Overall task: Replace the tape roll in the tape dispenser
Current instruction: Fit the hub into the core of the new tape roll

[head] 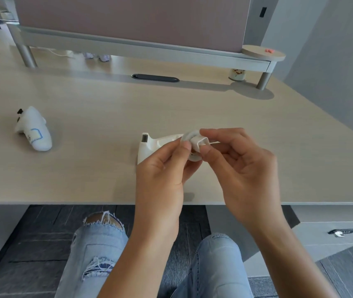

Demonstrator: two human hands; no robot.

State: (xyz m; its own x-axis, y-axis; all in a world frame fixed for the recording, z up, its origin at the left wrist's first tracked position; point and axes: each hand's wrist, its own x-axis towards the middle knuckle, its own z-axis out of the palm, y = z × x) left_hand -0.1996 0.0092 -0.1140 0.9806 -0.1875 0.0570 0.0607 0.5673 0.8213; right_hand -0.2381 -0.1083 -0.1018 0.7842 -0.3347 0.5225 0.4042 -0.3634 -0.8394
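Both our left hand [162,168] and right hand [242,162] pinch the tape roll [189,139] with its white hub [200,141] just above the dispenser [149,147] on the desk [85,125], and we judge a fingertip slip could drop it.

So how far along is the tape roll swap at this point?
Midway, it seems. The white tape dispenser sits on the desk, though the hands hide its roll cradle. In hand: the left hand and right hand together pinch a tape roll with a white hub piece above the dispenser. Whether hub is going in or out isn't clear. Left: seating the roll in the dispenser.
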